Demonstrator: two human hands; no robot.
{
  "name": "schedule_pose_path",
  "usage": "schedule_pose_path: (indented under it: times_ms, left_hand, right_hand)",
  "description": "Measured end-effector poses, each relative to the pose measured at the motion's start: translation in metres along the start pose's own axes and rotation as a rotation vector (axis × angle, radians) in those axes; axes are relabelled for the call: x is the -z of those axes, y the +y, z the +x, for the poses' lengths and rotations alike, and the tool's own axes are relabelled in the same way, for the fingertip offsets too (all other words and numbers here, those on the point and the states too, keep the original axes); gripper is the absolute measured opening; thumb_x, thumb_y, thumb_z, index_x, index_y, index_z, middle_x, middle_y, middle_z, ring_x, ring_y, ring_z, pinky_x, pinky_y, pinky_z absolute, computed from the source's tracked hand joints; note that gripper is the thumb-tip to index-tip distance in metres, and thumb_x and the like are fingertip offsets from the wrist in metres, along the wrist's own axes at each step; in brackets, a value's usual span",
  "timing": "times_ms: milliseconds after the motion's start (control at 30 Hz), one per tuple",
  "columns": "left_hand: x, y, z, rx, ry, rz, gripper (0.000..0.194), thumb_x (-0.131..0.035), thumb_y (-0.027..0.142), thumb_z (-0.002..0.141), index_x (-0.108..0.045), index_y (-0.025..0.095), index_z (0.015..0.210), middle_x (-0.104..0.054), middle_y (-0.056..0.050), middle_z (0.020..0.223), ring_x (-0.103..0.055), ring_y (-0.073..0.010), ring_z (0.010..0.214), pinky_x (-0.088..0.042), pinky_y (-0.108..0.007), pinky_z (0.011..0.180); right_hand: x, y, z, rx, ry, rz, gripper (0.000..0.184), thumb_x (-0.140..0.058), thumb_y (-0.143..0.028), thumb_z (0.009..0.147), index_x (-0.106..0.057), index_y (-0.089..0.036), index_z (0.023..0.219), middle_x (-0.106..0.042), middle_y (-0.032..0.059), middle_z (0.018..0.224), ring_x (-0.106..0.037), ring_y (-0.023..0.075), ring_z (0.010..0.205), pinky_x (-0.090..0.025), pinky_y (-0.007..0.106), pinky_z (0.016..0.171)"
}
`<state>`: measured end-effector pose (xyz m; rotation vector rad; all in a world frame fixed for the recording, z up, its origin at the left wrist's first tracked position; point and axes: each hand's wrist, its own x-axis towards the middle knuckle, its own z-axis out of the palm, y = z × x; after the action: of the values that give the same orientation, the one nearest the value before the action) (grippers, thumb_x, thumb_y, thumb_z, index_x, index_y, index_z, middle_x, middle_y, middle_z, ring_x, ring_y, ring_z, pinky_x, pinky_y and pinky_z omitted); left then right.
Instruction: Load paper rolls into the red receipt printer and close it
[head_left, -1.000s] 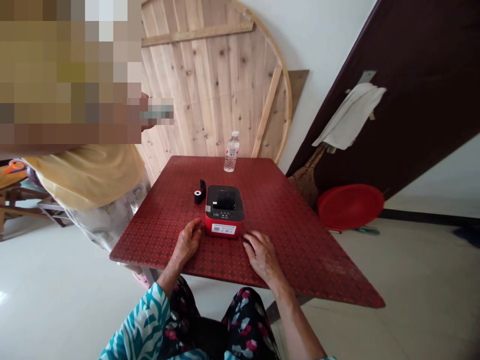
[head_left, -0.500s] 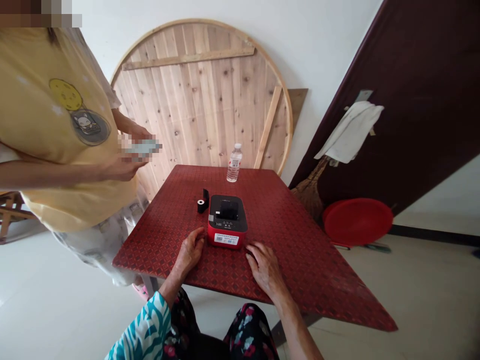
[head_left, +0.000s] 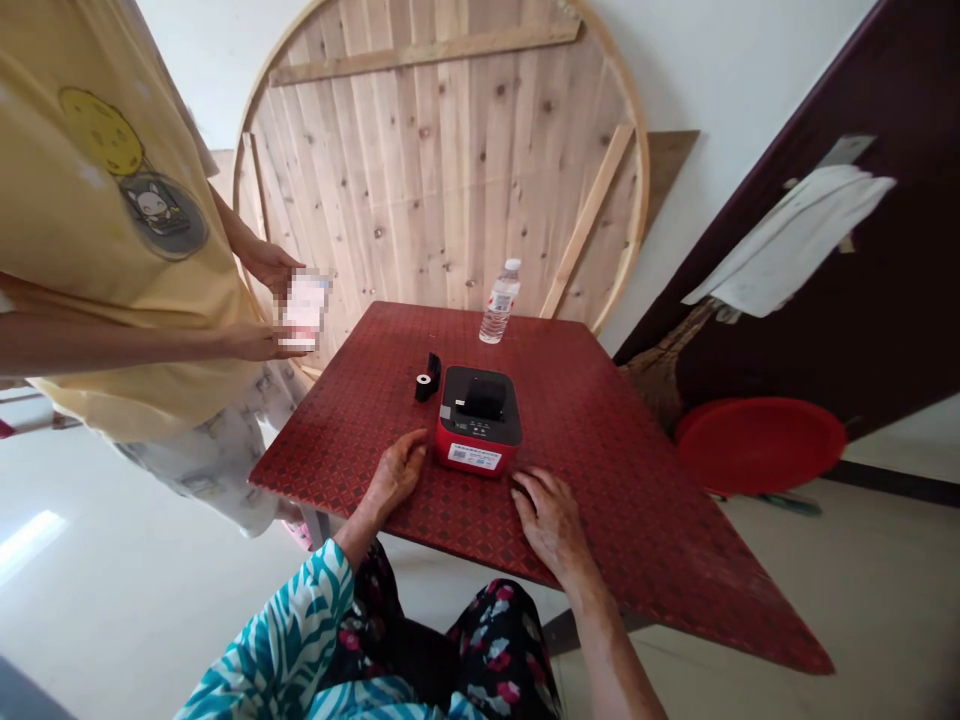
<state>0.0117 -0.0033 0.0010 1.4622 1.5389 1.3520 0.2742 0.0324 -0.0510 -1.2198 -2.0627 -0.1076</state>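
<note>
A small red box-shaped device with a black top point(head_left: 479, 419) sits near the front of a red patterned table point(head_left: 615, 480). My left hand point(head_left: 397, 474) rests on the table at the device's left front corner, fingers loosely curled, holding nothing. Flat on the table just right of the device's front lies my right hand point(head_left: 550, 522), fingers spread, empty. A small black roll holder with a white core point(head_left: 427, 380) stands just behind and left of the device.
A clear water bottle point(head_left: 499, 301) stands at the table's far edge. A big round wooden tabletop point(head_left: 450, 160) leans on the wall behind. Another person in a yellow shirt point(head_left: 112, 230) stands at the left holding a phone. A red basin point(head_left: 761, 443) lies on the floor, right.
The view has shifted nearer and slightly left. My hands and the device stay in place. The other person has moved their phone a little.
</note>
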Motion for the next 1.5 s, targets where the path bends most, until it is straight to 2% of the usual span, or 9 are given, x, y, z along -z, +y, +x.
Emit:
schedule_pose_path:
  times_ms: [300, 533, 767, 900, 1033, 1300, 1400, 1500]
  left_hand:
    - [-0.002, -0.002, -0.001, -0.023, -0.016, 0.012, 0.037, -0.051, 0.021, 0.09, -0.063, 0.017, 0.124, -0.068, -0.011, 0.125, -0.063, -0.0246, 0.119, -0.048, -0.043, 0.107]
    - [0.001, 0.0, -0.001, 0.003, -0.032, -0.044, 0.036, -0.051, 0.022, 0.09, -0.063, 0.016, 0.124, -0.069, -0.012, 0.124, -0.064, -0.0244, 0.117, -0.048, -0.043, 0.107]
    - [0.002, -0.002, 0.005, 0.115, -0.04, -0.248, 0.037, -0.052, 0.029, 0.091, -0.062, 0.016, 0.124, -0.074, -0.01, 0.113, -0.069, -0.0221, 0.107, -0.053, -0.04, 0.1]
    - [0.003, 0.0, 0.009, 0.132, -0.043, -0.329, 0.043, -0.055, 0.039, 0.09, -0.061, 0.014, 0.123, -0.071, -0.013, 0.119, -0.068, -0.0241, 0.11, -0.052, -0.041, 0.101]
    - [0.004, 0.007, 0.009, 0.141, -0.09, -0.342, 0.05, -0.058, 0.047, 0.088, -0.061, 0.013, 0.124, -0.068, -0.016, 0.126, -0.065, -0.027, 0.117, -0.051, -0.041, 0.102]
    - [0.012, 0.028, 0.005, 0.162, -0.114, -0.329, 0.06, -0.059, 0.056, 0.086, -0.062, 0.011, 0.126, -0.067, -0.017, 0.125, -0.062, -0.0285, 0.12, -0.049, -0.043, 0.104]
    - [0.012, 0.045, 0.015, 0.177, -0.146, -0.437, 0.057, -0.059, 0.056, 0.085, -0.066, 0.011, 0.118, -0.069, -0.017, 0.122, -0.065, -0.0282, 0.115, -0.051, -0.042, 0.1]
    - [0.011, 0.062, 0.033, 0.272, -0.183, -0.48, 0.049, -0.063, 0.054, 0.082, -0.072, 0.012, 0.104, -0.073, -0.014, 0.111, -0.069, -0.0267, 0.104, -0.053, -0.038, 0.092]
  right_hand:
    - [-0.001, 0.007, -0.002, -0.004, -0.025, 0.0, 0.029, -0.044, -0.033, 0.092, -0.069, -0.021, 0.102, -0.068, 0.0133, 0.109, -0.061, 0.0287, 0.1, -0.051, 0.048, 0.087]
    - [0.002, 0.001, 0.0, -0.009, -0.036, -0.005, 0.031, -0.044, -0.033, 0.092, -0.069, -0.019, 0.104, -0.067, 0.0141, 0.11, -0.06, 0.0286, 0.102, -0.051, 0.048, 0.088]
    - [0.012, -0.01, 0.009, -0.116, -0.07, 0.091, 0.029, -0.045, -0.031, 0.09, -0.068, -0.019, 0.105, -0.067, 0.0141, 0.11, -0.06, 0.029, 0.103, -0.052, 0.05, 0.09]
    - [0.007, -0.006, 0.028, -0.224, 0.007, 0.273, 0.032, -0.043, -0.029, 0.09, -0.065, -0.019, 0.111, -0.068, 0.0133, 0.112, -0.063, 0.0255, 0.105, -0.054, 0.046, 0.092]
    - [-0.003, -0.003, 0.042, -0.295, 0.046, 0.369, 0.033, -0.042, -0.03, 0.089, -0.066, -0.017, 0.108, -0.07, 0.0139, 0.109, -0.065, 0.0248, 0.102, -0.054, 0.046, 0.092]
    - [0.0, -0.015, 0.04, -0.212, -0.016, 0.324, 0.028, -0.044, -0.023, 0.086, -0.068, -0.018, 0.101, -0.071, 0.0125, 0.105, -0.064, 0.0257, 0.102, -0.051, 0.046, 0.093]
    - [0.001, -0.016, 0.041, -0.213, -0.039, 0.301, 0.028, -0.044, -0.022, 0.086, -0.068, -0.018, 0.099, -0.071, 0.0126, 0.103, -0.063, 0.0258, 0.101, -0.051, 0.045, 0.092]
    - [0.001, -0.015, 0.04, -0.205, -0.051, 0.289, 0.028, -0.043, -0.022, 0.087, -0.068, -0.018, 0.099, -0.071, 0.0122, 0.103, -0.062, 0.0261, 0.101, -0.049, 0.045, 0.093]
